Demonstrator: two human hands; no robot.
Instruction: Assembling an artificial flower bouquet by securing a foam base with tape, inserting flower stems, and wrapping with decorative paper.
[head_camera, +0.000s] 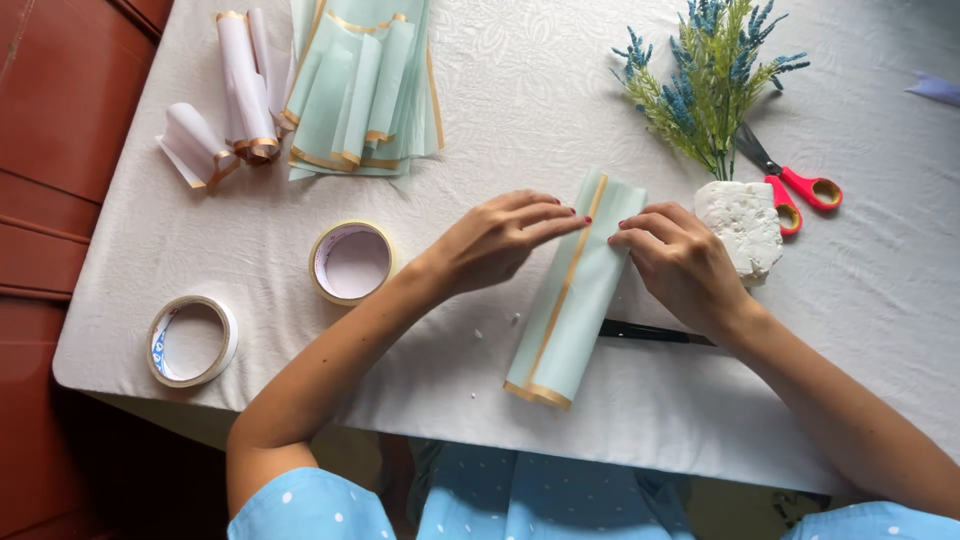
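A pale green paper sheet with a gold edge lies rolled or folded lengthwise near the table's front edge. My left hand rests on its upper left side, fingertips pressing along the gold stripe. My right hand presses its upper right side with the fingertips. Both hands touch the sheet from opposite sides. A dark thin tool lies on the table under my right wrist, partly hidden.
Two tape rolls lie at left. A stack of green gold-edged sheets and white rolled sheets sit at the back left. Artificial blue-green sprigs stand in a white foam block. Red-handled scissors lie beside it.
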